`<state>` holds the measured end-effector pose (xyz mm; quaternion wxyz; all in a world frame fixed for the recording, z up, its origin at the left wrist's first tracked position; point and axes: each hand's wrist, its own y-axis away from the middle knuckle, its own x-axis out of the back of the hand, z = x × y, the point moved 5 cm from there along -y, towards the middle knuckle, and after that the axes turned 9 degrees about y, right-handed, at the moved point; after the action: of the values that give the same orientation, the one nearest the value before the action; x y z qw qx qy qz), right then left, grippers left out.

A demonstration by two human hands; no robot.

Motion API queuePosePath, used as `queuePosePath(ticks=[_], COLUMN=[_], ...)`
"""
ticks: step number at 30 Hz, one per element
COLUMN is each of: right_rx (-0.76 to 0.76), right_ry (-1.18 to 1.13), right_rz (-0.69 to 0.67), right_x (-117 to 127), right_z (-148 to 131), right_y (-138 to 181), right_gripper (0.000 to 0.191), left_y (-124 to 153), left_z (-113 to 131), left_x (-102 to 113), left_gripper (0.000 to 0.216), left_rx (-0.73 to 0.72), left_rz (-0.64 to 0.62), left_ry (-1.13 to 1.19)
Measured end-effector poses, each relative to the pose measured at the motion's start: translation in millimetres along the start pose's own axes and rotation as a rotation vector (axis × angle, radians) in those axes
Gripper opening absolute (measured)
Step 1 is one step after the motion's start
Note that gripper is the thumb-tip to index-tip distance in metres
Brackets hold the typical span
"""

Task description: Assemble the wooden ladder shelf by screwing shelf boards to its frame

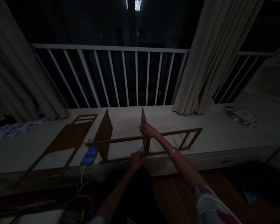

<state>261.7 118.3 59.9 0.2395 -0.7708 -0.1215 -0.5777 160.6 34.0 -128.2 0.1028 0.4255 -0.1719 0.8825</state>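
Observation:
A long brown wooden ladder-like frame (pixel 177 137) stands on its edge along the white window ledge (pixel 224 130). Two upright wooden panels (pixel 105 132) cross it. My left hand (pixel 136 160) is closed round the frame's lower rail at the ledge's front edge. My right hand (pixel 148 130) is pinched at the frame's upper rail beside the right panel (pixel 144 133), with a thin stick-like thing poking out of the fingers to the left; I cannot make out what it is. A bracelet sits on my right wrist.
A second wooden frame with a flat panel (pixel 65 140) lies on the ledge at left. A blue blurred object (pixel 89 156) with a white cable sits beside it. Curtains (pixel 212 62) hang at both sides, a white railing (pixel 130 74) behind. Crumpled cloth (pixel 241 116) lies far right.

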Motion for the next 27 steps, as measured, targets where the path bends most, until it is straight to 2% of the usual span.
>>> queuePosePath(ticks=[4, 12, 17, 27], right_rx=[-0.017, -0.014, 0.001, -0.001], right_ry=[-0.044, -0.187, -0.164, -0.111], right_rz=[0.012, -0.028, -0.023, -0.039], right_x=[-3, -8, -6, -7], right_z=[4, 15, 20, 19], right_y=[-13, -25, -34, -38], right_gripper=[0.04, 0.044, 0.044, 0.042], left_y=[-12, -29, -40, -47], left_z=[-3, -13, -16, -27], left_x=[0, 2, 4, -5], left_gripper=[0.025, 0.024, 0.033, 0.021], left_rx=[0.054, 0.023, 0.035, 0.029], left_rz=[0.036, 0.057, 0.06, 0.055], left_ry=[-0.032, 0.014, 0.012, -0.112])
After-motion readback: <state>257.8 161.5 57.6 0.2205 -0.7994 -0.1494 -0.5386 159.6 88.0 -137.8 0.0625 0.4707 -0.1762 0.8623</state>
